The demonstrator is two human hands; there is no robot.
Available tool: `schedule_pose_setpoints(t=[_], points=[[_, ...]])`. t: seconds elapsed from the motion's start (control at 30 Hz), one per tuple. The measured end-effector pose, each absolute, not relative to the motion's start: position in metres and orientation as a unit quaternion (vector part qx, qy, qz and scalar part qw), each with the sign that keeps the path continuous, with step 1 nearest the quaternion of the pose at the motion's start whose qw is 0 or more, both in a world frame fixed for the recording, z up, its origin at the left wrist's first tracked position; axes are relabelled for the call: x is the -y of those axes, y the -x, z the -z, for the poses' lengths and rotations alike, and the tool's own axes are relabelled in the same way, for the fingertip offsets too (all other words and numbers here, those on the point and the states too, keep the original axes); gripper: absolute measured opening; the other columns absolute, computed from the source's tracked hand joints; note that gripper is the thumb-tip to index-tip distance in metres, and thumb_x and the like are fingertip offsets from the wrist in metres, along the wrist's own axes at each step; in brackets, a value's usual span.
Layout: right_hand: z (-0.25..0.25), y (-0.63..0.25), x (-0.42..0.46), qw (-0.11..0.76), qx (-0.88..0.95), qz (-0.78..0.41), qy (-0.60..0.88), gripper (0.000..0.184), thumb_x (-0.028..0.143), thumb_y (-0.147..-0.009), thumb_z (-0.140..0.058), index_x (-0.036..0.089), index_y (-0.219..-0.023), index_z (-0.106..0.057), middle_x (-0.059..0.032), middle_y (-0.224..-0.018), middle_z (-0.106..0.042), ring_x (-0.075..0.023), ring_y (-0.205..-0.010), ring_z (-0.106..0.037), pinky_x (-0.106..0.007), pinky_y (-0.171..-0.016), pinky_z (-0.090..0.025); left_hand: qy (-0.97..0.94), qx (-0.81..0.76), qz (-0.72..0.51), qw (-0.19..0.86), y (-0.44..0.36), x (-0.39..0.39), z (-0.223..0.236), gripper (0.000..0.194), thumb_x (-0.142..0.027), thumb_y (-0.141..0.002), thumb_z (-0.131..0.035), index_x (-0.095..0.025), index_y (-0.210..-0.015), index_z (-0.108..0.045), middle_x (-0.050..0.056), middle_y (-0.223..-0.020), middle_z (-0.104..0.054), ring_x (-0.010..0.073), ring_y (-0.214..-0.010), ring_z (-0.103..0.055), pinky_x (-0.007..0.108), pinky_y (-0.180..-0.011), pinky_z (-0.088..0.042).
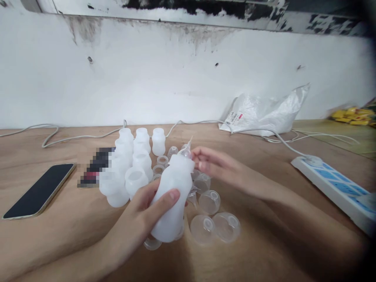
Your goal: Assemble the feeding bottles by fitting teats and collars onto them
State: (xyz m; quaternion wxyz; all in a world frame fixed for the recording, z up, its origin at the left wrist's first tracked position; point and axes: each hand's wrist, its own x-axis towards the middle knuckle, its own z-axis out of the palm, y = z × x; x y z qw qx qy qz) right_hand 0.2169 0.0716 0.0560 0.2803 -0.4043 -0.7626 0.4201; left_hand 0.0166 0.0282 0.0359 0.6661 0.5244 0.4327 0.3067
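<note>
My left hand (152, 207) is wrapped round a white translucent bottle (173, 196), which leans to the right with its neck up. At the bottle's mouth, my right hand (207, 162) pinches a clear pointed nipple (186, 150); whether it is seated in the neck I cannot tell. Behind the held bottle stand several open white bottles (138, 178) in rows. Clear rings (158, 169) lie beside them. Several clear dome caps (209, 201) rest on the table to the right, partly under my right hand.
A black phone (41, 190) lies at the left, near a pixelated dark item (98, 168). On the right is a white and blue power strip (331, 184) with its cable along the wall. A plastic bag (261, 113) and yellow packets (352, 115) sit at the back right.
</note>
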Motion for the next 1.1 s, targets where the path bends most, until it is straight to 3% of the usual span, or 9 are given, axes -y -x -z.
schedule_pose_setpoints(t=[0.13, 0.23, 0.3, 0.37, 0.43, 0.57, 0.7, 0.87, 1.1], points=[[-0.057, -0.234, -0.047, 0.105, 0.882, -0.308, 0.341, 0.03, 0.039, -0.071, -0.065, 0.022, -0.094, -0.055, -0.0016, -0.087, -0.054, -0.0168, -0.081, -0.048, -0.032, -0.075, -0.038, -0.468, -0.433, -0.298, 0.711, -0.007, -0.016, -0.036, 0.039, -0.053, -0.075, -0.055, -0.018, -0.091, -0.06, 0.002, -0.074, -0.061, 0.0167, -0.072, -0.055, 0.024, -0.061, -0.039], [-0.046, -0.235, -0.038, 0.056, 0.919, -0.253, 0.296, 0.037, 0.033, -0.069, -0.067, 0.022, -0.104, -0.058, -0.0045, -0.099, -0.059, -0.0212, -0.094, -0.047, -0.038, -0.086, -0.033, -0.448, -0.443, -0.309, 0.712, -0.002, -0.011, -0.034, 0.036, -0.05, -0.074, -0.058, -0.018, -0.09, -0.062, 0.002, -0.074, -0.062, 0.0169, -0.074, -0.055, 0.024, -0.065, -0.04], [-0.04, -0.234, -0.037, 0.047, 0.926, -0.245, 0.284, 0.033, 0.032, -0.073, -0.064, 0.021, -0.104, -0.061, -0.0051, -0.097, -0.062, -0.022, -0.096, -0.047, -0.04, -0.088, -0.032, -0.441, -0.448, -0.322, 0.708, -0.001, -0.01, -0.033, 0.037, -0.048, -0.074, -0.059, -0.019, -0.096, -0.062, 0.003, -0.084, -0.064, 0.0174, -0.077, -0.056, 0.025, -0.067, -0.042], [-0.041, -0.235, -0.041, 0.075, 0.923, -0.261, 0.271, 0.027, 0.031, -0.076, -0.062, 0.02, -0.1, -0.063, -0.0049, -0.093, -0.065, -0.0207, -0.095, -0.05, -0.039, -0.089, -0.033, -0.439, -0.453, -0.313, 0.71, -0.001, -0.01, -0.034, 0.043, -0.049, -0.074, -0.059, -0.021, -0.106, -0.059, 0.005, -0.089, -0.064, 0.0178, -0.077, -0.057, 0.025, -0.064, -0.044], [-0.047, -0.237, -0.048, 0.14, 0.909, -0.283, 0.27, 0.026, 0.032, -0.075, -0.063, 0.019, -0.098, -0.064, -0.0046, -0.093, -0.066, -0.019, -0.093, -0.054, -0.038, -0.089, -0.036, -0.449, -0.449, -0.286, 0.718, 0.0, -0.011, -0.037, 0.053, -0.054, -0.072, -0.058, -0.021, -0.114, -0.054, 0.005, -0.083, -0.064, 0.0183, -0.072, -0.057, 0.024, -0.053, -0.045], [-0.057, -0.243, -0.068, 0.343, 0.811, -0.344, 0.325, 0.023, 0.028, -0.074, -0.065, 0.025, -0.097, -0.065, -0.0021, -0.098, -0.067, -0.0167, -0.092, -0.059, -0.032, -0.083, -0.044, -0.456, -0.477, -0.267, 0.702, 0.005, -0.012, -0.044, 0.066, -0.058, -0.071, -0.055, -0.02, -0.125, -0.043, 0.003, -0.066, -0.061, 0.0176, -0.059, -0.057, 0.018, -0.038, -0.037], [-0.042, -0.24, -0.084, 0.521, 0.654, -0.442, 0.326, 0.019, 0.035, -0.076, -0.062, 0.032, -0.094, -0.066, 0.0014, -0.096, -0.067, -0.0119, -0.074, -0.062, -0.026, -0.068, -0.05, -0.472, -0.567, -0.289, 0.61, 0.019, -0.013, -0.053, 0.067, -0.052, -0.07, -0.057, -0.026, -0.128, -0.038, 0.004, -0.078, -0.066, 0.0198, -0.063, -0.061, 0.019, -0.039, -0.035], [-0.011, -0.232, -0.085, 0.518, 0.585, -0.555, 0.286, 0.02, 0.03, -0.075, -0.065, 0.033, -0.094, -0.067, 0.0015, -0.093, -0.069, -0.011, -0.075, -0.064, -0.022, -0.065, -0.051, -0.595, -0.609, -0.273, 0.448, 0.029, -0.016, -0.061, 0.042, -0.047, -0.067, -0.059, -0.031, -0.106, -0.058, -0.001, -0.062, -0.064, 0.02, -0.059, -0.06, 0.021, -0.043, -0.039], [-0.003, -0.233, -0.085, 0.512, 0.565, -0.583, 0.28, 0.03, 0.026, -0.069, -0.071, 0.032, -0.098, -0.066, 0.0002, -0.096, -0.07, -0.0115, -0.077, -0.066, -0.022, -0.069, -0.051, -0.624, -0.577, -0.242, 0.468, 0.021, -0.017, -0.057, 0.038, -0.053, -0.071, -0.05, -0.03, -0.099, -0.059, -0.002, -0.053, -0.06, 0.0161, -0.049, -0.055, 0.019, -0.036, -0.035]])
